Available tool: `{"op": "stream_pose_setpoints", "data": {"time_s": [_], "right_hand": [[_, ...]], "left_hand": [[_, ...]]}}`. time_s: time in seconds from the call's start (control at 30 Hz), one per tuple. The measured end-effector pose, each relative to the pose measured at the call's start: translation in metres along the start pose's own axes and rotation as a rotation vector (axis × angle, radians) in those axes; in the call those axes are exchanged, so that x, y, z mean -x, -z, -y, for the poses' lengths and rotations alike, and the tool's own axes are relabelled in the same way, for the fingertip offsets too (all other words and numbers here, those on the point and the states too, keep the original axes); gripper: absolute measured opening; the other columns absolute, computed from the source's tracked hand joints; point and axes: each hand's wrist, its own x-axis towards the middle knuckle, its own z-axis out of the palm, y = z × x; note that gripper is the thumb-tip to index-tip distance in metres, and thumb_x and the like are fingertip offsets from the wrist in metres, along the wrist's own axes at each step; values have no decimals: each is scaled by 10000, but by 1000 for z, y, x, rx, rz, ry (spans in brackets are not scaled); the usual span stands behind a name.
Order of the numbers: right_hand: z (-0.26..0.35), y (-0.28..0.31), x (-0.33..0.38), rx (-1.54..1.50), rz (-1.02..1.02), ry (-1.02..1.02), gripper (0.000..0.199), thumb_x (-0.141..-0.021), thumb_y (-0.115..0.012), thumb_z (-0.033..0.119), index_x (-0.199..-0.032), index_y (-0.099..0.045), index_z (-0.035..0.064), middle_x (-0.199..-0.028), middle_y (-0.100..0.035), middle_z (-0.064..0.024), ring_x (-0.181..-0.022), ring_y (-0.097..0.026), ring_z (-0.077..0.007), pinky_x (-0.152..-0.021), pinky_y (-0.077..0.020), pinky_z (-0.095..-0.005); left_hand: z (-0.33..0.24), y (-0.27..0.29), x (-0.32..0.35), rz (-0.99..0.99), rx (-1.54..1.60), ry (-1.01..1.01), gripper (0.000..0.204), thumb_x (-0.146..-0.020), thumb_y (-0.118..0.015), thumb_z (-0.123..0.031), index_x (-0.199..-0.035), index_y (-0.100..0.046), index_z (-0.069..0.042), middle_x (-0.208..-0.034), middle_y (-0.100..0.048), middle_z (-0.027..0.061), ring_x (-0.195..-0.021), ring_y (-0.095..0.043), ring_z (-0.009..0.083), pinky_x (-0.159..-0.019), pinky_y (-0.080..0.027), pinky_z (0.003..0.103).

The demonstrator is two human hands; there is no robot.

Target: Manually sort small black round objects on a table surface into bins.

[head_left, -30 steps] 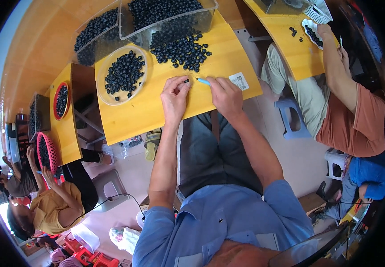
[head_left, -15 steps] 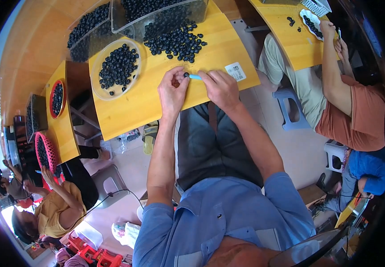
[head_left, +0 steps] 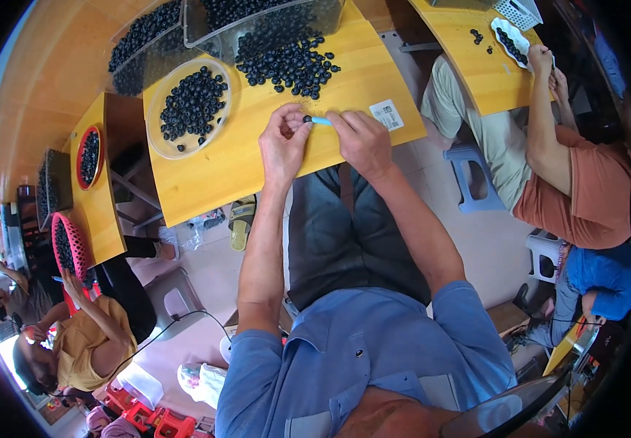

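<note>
Over the near edge of the yellow table (head_left: pixel 220 171), my left hand (head_left: pixel 282 146) pinches a small round black piece (head_left: pixel 307 118) between thumb and fingertips. My right hand (head_left: pixel 365 146) grips a slim light-blue tool (head_left: pixel 321 120), its far end against the black piece. What the tool's tip looks like is hidden. Beyond my hands lies a loose pile of similar black pieces (head_left: pixel 290 71). To the left, a round clear tray (head_left: pixel 153 130) holds many more of them.
Clear plastic bins (head_left: pixel 220 50) full of black pieces stand at the back. A white printed label (head_left: pixel 386 114) lies on the right. Co-workers sit at side tables: one in an orange-brown top (head_left: pixel 585 175) at right, another in yellow (head_left: pixel 96 325) at left, by a pink basket (head_left: pixel 74 244).
My hands stay almost in place, the black piece and blue tool still together between them. The whole view has shifted slightly. The right co-worker's hands have moved a little.
</note>
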Motion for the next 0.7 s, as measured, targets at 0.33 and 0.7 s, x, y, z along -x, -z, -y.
{"op": "stream_pose_setpoints", "data": {"time_s": [0.33, 0.7], "right_hand": [[1, -1, -6, 61, 22, -111, 264, -807, -684, 42, -1063, -734, 83, -881, -662, -47, -827, -692, -242, -692, -573, -384], [4, -5, -2, 52, 24, -152, 276, -853, -707, 43, -1120, -737, 106, -883, -663, -73, -790, -693, -292, -675, -556, -406]], "left_hand": [[-1, 4, -2, -18, 188, 52, 363, -901, -771, 41, -1246, -663, 13, -1000, -701, 51, -865, -671, 99, -782, -552, 243], [-1, 8, -1, 14, -72, -200, 163, -865, -784, 8, -1027, -768, -6, -985, -709, 80, -789, -651, 137, -719, -536, 277]]}}
